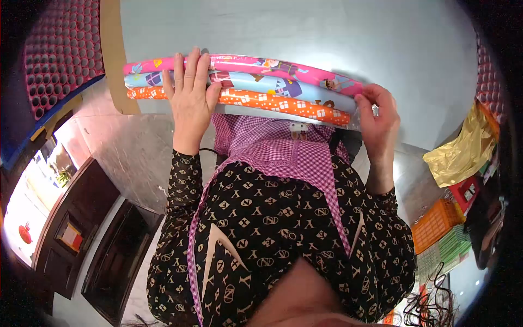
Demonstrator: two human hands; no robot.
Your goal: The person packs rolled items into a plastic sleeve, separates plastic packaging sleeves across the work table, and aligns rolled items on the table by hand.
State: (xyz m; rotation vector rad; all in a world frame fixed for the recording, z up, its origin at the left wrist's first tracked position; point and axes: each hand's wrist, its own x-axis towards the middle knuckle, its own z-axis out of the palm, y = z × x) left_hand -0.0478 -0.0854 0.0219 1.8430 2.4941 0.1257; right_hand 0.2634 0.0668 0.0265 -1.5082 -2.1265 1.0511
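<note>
Three long wrapped rolls lie side by side across the near edge of the grey table: a pink roll farthest, a light blue roll in the middle and an orange roll nearest me. My left hand rests flat over them left of centre, its fingers stretched out and apart. At the right end of the rolls, my right hand has its thumb and fingertips pinched on clear film that extends past the roll ends.
The grey table has a brown strip on its left. Stacked pink tubes stand at far left, more at far right. Gold film hangs at the right, above an orange basket.
</note>
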